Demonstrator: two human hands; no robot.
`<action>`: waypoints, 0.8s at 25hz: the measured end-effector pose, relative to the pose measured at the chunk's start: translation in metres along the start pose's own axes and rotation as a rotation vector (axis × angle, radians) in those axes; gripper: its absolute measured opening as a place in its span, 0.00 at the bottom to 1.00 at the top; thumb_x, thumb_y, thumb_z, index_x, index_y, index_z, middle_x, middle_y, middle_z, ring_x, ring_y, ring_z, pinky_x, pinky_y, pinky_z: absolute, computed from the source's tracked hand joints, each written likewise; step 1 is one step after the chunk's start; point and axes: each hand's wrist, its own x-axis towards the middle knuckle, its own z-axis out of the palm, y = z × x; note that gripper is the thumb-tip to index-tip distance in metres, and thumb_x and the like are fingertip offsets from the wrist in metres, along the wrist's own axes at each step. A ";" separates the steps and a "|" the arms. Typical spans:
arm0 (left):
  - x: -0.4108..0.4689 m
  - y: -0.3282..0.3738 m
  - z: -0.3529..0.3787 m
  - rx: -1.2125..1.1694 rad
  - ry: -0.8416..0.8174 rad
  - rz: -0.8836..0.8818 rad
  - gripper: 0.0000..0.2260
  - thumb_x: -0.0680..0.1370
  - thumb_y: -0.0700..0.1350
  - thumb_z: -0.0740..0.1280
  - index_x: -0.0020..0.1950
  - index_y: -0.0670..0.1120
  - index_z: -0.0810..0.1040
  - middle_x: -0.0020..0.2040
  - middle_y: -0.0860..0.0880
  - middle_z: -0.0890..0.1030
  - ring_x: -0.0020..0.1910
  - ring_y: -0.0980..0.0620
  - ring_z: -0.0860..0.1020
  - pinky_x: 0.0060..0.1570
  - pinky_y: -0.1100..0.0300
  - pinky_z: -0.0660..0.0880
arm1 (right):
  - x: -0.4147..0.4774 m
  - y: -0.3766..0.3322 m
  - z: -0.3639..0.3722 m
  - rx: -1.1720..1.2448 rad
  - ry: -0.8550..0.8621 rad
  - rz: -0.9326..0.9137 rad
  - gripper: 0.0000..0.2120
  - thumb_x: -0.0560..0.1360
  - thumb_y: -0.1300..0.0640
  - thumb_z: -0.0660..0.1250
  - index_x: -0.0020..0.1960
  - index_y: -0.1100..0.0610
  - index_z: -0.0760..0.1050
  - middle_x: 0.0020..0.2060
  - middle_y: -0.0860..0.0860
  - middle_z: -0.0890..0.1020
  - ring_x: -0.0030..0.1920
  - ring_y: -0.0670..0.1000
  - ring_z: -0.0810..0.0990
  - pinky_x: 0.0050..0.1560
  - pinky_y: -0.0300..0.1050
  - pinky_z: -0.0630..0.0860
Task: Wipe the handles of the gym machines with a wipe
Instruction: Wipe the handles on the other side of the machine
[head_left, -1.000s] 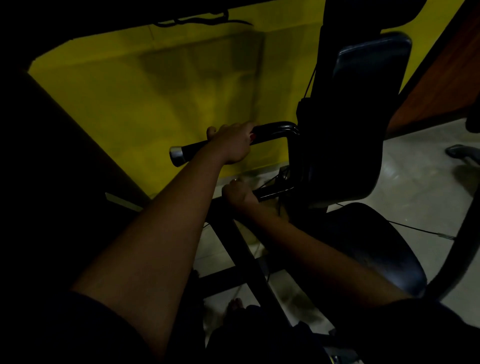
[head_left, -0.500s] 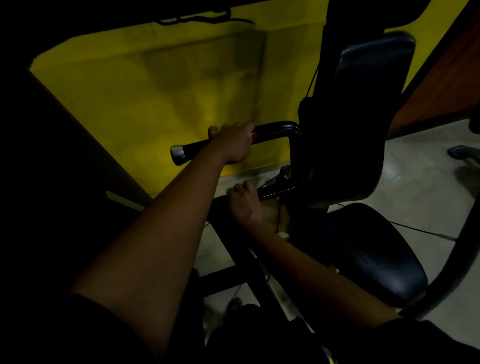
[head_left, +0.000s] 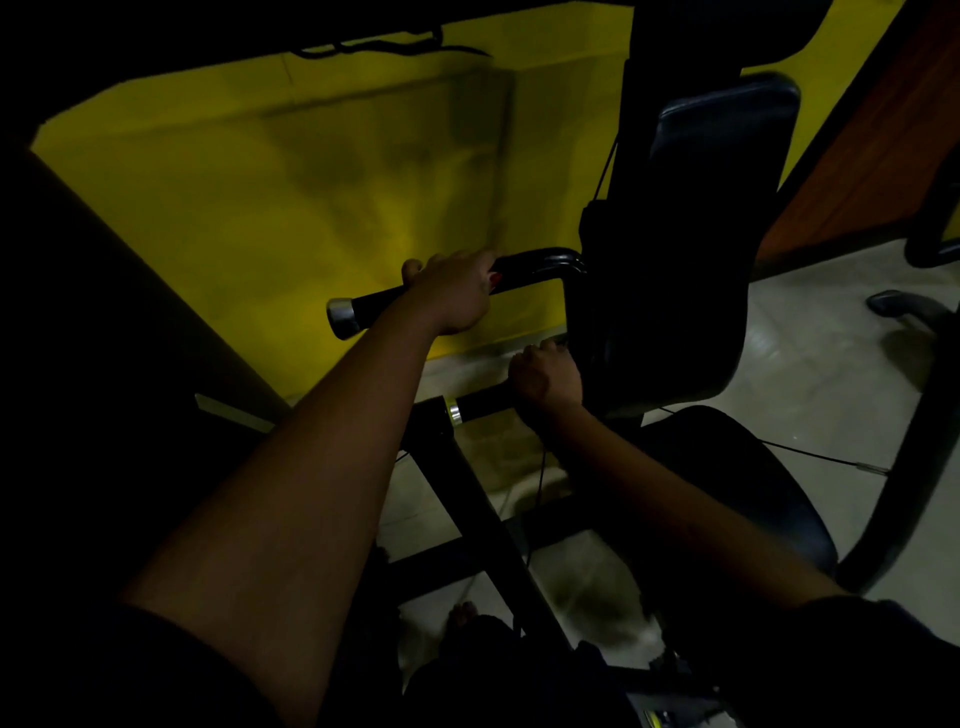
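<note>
- Plainly, the left hand (head_left: 452, 293) is wrapped round the upper handle (head_left: 371, 304). Its fingers curl over the top and the thumb pokes out on the far side. It sits about midway between the shiny end cap (head_left: 340, 314) and the bend where the bar meets the machine.
- The right hand (head_left: 545, 376) is closed in a fist round the lower handle (head_left: 483, 402), close beside the back pad (head_left: 717, 208). Bare grip and a metal ring show toward the free end.
- No wipe can be made out in either hand, and the light is too dim to tell whether one is tucked under a palm.
- Both handles look like rigid metal bars in dark grip sleeves, fixed to the frame. They should not bend or give, so firm pressure seems safe.
- The sleeves probably offer good purchase, while the polished cap is likely slicker.
- A wipe would be thin, limp and light. It is best held flat under palm and fingers, wrapped round the bar and slid along toward the cap.
- The seat (head_left: 737, 499) lies below the back pad, over the pale floor (head_left: 810, 374).
</note>
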 end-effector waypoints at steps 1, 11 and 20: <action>0.000 0.000 0.000 -0.003 -0.005 -0.002 0.19 0.84 0.48 0.50 0.76 0.56 0.58 0.72 0.46 0.67 0.68 0.41 0.66 0.65 0.46 0.56 | -0.002 -0.016 0.000 0.000 -0.036 0.008 0.13 0.78 0.59 0.56 0.53 0.62 0.78 0.53 0.59 0.79 0.57 0.61 0.73 0.54 0.49 0.68; 0.001 0.001 0.000 0.013 -0.004 0.005 0.19 0.85 0.49 0.49 0.76 0.58 0.58 0.71 0.45 0.68 0.66 0.40 0.67 0.64 0.45 0.57 | -0.056 0.022 0.060 0.435 0.704 0.305 0.16 0.68 0.70 0.72 0.56 0.65 0.79 0.51 0.57 0.76 0.48 0.57 0.74 0.40 0.45 0.78; -0.004 0.002 -0.002 0.014 0.003 0.003 0.19 0.85 0.49 0.49 0.76 0.56 0.59 0.70 0.45 0.68 0.66 0.40 0.67 0.63 0.46 0.58 | -0.060 0.013 0.056 0.856 0.604 0.792 0.07 0.74 0.63 0.67 0.51 0.63 0.73 0.47 0.59 0.78 0.48 0.60 0.77 0.44 0.39 0.65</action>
